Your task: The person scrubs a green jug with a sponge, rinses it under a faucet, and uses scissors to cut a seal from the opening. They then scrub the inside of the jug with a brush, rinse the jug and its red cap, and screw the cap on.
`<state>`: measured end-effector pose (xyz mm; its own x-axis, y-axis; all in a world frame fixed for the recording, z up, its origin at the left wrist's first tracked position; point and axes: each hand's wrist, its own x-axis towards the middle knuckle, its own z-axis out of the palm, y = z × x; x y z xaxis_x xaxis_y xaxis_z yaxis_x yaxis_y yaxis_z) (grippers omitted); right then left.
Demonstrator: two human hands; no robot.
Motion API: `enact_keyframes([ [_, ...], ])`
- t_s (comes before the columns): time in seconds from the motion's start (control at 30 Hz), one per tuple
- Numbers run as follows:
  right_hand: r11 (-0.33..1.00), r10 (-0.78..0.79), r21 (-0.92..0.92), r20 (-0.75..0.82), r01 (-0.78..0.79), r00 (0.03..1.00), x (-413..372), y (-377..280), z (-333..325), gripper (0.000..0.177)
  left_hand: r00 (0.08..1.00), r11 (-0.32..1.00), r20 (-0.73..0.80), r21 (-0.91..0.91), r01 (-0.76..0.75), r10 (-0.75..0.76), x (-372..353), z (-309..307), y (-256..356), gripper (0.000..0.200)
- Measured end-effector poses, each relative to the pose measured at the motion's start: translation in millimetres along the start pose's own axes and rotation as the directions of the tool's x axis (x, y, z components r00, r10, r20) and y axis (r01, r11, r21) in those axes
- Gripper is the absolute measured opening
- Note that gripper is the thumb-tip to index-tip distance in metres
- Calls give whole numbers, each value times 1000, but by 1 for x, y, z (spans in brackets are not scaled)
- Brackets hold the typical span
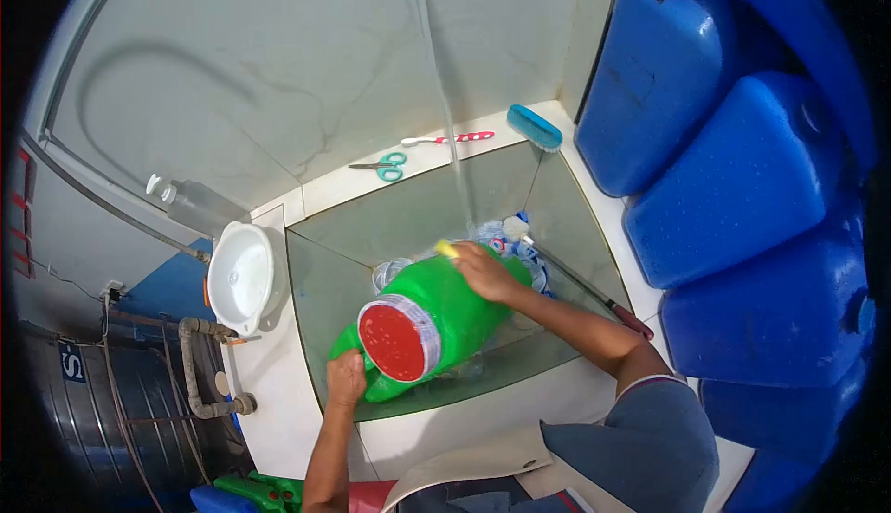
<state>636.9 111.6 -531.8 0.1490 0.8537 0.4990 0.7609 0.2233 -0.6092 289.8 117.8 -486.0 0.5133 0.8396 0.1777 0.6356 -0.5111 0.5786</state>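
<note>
A large green container (445, 304) with a red lid (394, 341) lies tilted over the sunken basin (343, 234). My left hand (346, 376) is closed round the container's handle beside the lid. On the container's upper side, my right hand (483, 272) presses a yellow sponge (447, 249), of which only an edge shows. A clear hose or stream (461, 179) comes down behind the container. Blue-and-white items (520, 234) and a clear round vessel (390, 274) are partly hidden behind it.
Several blue jugs (733, 179) line the right side. Along the back ledge are teal scissors (389, 167), a red-and-white toothbrush (450, 139) and a teal brush (535, 128). At left stand a white basin (243, 276) and pump bottle (190, 202). A dark-handled rod (594, 290) crosses the basin's right.
</note>
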Motion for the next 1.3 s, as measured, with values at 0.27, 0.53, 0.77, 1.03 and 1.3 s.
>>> enact_keyframes([
  [0.27, 732, 305, 221, 739, -645, 600, -28, 62, 30, 43, 991, 981, -49, 156, -113, 122, 56, -11, 35, 28],
  [0.53, 916, 306, 194, 223, -350, 925, -40, -57, 79, 55, 873, 779, 101, -411, 474, -478, 64, -4, -16, 47],
  [0.77, 731, 578, 125, 410, -671, 706, -65, 76, 106, 56, 795, 611, 41, -617, 497, -605, 53, 9, -58, 29],
  [1.03, 973, -108, -185, 155, 136, 982, 14, -82, 138, 47, 783, 642, -32, -594, 484, -621, 41, 15, -70, 22],
  [1.3, 735, 673, -227, 128, -639, 728, -126, 38, 121, 50, 784, 644, -2, -571, 509, -621, 46, 11, -68, 30],
])
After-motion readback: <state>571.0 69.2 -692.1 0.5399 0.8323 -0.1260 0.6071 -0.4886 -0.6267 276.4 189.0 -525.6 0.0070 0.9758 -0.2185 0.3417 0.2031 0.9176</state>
